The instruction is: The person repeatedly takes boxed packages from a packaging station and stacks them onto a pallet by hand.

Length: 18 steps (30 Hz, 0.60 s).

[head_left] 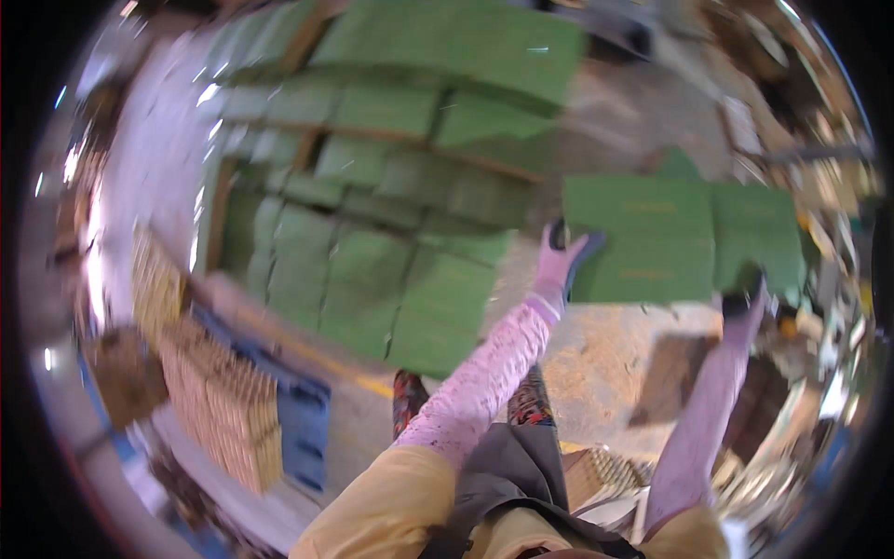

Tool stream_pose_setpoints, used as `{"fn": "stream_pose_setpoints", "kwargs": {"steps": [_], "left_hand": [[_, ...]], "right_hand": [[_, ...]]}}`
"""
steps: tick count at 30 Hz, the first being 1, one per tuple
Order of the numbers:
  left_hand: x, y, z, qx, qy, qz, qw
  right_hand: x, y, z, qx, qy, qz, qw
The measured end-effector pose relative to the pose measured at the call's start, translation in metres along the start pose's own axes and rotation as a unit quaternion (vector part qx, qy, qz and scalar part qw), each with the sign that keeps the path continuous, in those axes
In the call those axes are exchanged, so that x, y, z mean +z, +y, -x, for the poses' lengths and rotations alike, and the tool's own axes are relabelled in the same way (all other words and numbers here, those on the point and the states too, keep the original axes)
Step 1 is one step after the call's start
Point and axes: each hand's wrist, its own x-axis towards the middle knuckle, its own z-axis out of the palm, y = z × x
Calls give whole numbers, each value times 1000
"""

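Note:
My left hand (pixel 562 253), in a pink glove with dark fingertips, grips the left edge of a green cardboard box (pixel 643 238). My right hand (pixel 745 306) wears a like glove and is closed at the lower right edge of the same box. Two broad faces of the box show, with a pointed green piece sticking up behind it. The box is held in front of me to the right, its underside hidden. Many fingers are smeared by motion. Left of my left arm stands a large stack of green boxes (pixel 358 289), several wide and in several rows.
At the lower left, bundled brown cardboard pieces (pixel 223 401) stand beside a blue pallet (pixel 303 433). A yellow line (pixel 372 384) runs along the floor by my feet. Brown cardboard (pixel 596 475) lies near my right arm, and blurred clutter fills the right side.

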Motion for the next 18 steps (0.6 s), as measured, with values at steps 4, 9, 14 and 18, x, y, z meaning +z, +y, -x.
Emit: {"fn": "stream_pose_setpoints", "kwargs": {"steps": [4, 9, 14, 18], "left_hand": [[-181, 92, 105, -229, 40, 254, 939], [-534, 59, 275, -149, 258, 220, 929], [-722, 142, 253, -53, 375, 311, 872], [-883, 199, 191, 50, 374, 240, 895]], "right_hand": [[42, 81, 125, 22, -118, 71, 990], [226, 365, 283, 125, 27, 252, 959], [493, 582, 389, 221, -177, 274, 919], [670, 708, 442, 208, -320, 238, 893]]}}
